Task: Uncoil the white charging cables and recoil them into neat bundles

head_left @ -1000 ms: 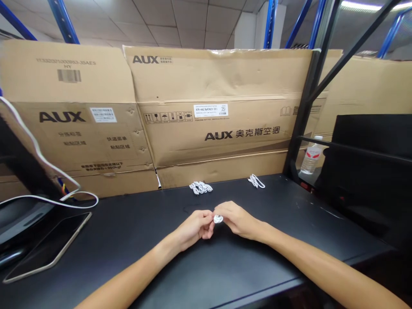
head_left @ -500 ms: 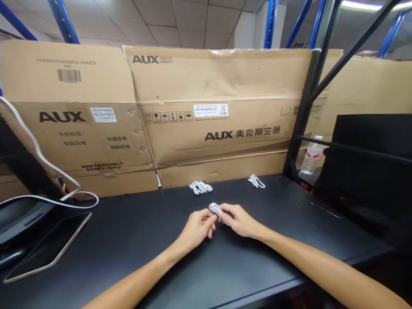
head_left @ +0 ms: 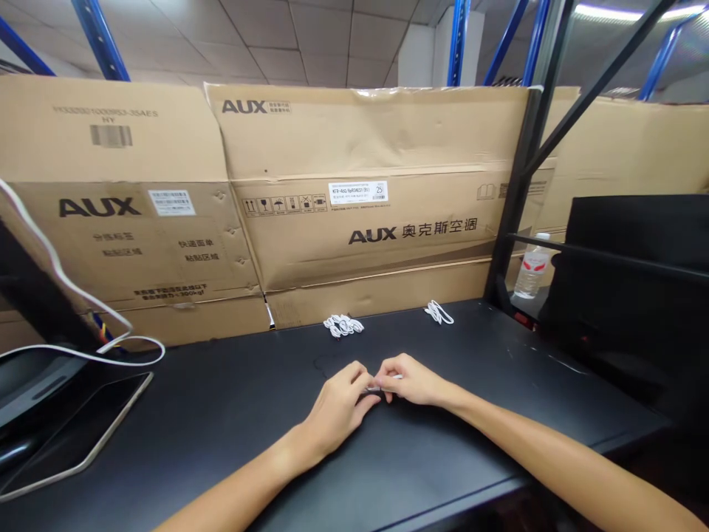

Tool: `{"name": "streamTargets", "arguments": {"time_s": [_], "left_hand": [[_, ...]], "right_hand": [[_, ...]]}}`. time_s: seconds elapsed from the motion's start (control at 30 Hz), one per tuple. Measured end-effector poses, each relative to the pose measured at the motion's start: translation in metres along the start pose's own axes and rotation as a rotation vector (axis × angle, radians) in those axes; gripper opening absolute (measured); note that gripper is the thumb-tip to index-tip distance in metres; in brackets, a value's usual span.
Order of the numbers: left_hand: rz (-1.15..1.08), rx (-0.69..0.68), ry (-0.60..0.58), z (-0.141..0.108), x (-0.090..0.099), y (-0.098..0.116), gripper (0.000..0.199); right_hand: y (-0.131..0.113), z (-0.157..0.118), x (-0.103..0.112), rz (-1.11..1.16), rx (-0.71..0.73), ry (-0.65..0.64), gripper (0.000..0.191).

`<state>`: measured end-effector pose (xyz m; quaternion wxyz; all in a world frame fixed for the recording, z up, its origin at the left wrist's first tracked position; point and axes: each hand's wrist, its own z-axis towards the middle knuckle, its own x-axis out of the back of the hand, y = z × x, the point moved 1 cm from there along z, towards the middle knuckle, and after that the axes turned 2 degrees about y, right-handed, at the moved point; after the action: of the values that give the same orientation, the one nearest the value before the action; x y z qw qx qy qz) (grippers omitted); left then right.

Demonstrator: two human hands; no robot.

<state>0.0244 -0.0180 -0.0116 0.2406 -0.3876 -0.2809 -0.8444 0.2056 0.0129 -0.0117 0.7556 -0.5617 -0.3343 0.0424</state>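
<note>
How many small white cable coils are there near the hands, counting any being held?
3. Two lie along the back of the black desk: a tight bundle and, to its right, a looser one. The third sits between the left hand and right hand, partly hidden.

Left hand [head_left: 339, 406] and right hand [head_left: 410, 381] close together, fingers [head_left: 389, 372] pinched inward.

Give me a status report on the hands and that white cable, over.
Left hand and right hand both pinching white cable. White cable bundle and second bundle lying farther ahead on black desk.
</note>
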Motion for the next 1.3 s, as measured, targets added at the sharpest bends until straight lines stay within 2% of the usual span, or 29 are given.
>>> {"name": "streamTargets", "arguments": {"time_s": [0.1,0.17,0.27,0.3,0.33,0.4,0.47,0.53,0.6,0.7,0.8,0.93,1.03,1.3], "left_hand": [[0.086,0.043,-0.007,-0.002,0.000,0.000,0.013],[0.090,0.061,-0.050,-0.002,0.000,0.000,0.010],[0.087,0.122,-0.002,-0.001,0.001,0.000,0.015],[0.088,0.151,0.044,-0.001,0.002,-0.001,0.020],[0.090,0.184,0.087,0.000,0.002,-0.002,0.024],[0.100,0.243,0.137,0.002,0.003,-0.004,0.028],[0.103,0.270,0.133,0.004,0.002,-0.006,0.029],[0.102,0.271,0.115,0.004,0.001,-0.006,0.029],[0.096,0.242,0.078,0.003,0.001,-0.005,0.028],[0.076,0.159,-0.052,0.001,0.002,-0.005,0.023],[0.053,0.093,-0.195,-0.001,0.005,-0.010,0.034],[0.048,0.104,-0.312,-0.005,0.008,-0.020,0.057],[0.051,0.114,-0.340,-0.006,0.009,-0.024,0.060],[0.063,0.138,-0.295,-0.006,0.007,-0.025,0.061]], "right_hand": [[-0.006,-0.004,0.009,-0.029,0.055,-0.122,0.022],[-0.010,-0.007,0.016,-0.043,0.075,-0.217,0.019],[-0.007,-0.008,0.026,-0.001,-0.034,-0.366,0.023],[-0.004,-0.007,0.028,0.016,-0.090,-0.337,0.025],[0.000,-0.004,0.030,0.014,-0.137,-0.256,0.026],[0.008,0.002,0.031,-0.048,-0.176,0.013,0.028],[0.014,0.009,0.030,-0.144,-0.126,0.216,0.040],[0.017,0.015,0.030,-0.256,-0.016,0.303,0.060],[0.020,0.017,0.033,-0.359,0.089,0.315,0.073],[0.022,0.012,0.035,-0.452,0.169,0.246,0.059],[0.022,0.003,0.029,-0.533,0.209,0.134,0.045],[0.016,-0.005,0.015,-0.598,0.255,-0.123,0.068],[0.012,-0.005,0.011,-0.615,0.220,-0.177,0.075],[0.010,-0.004,0.013,-0.625,0.183,-0.161,0.079]]}}
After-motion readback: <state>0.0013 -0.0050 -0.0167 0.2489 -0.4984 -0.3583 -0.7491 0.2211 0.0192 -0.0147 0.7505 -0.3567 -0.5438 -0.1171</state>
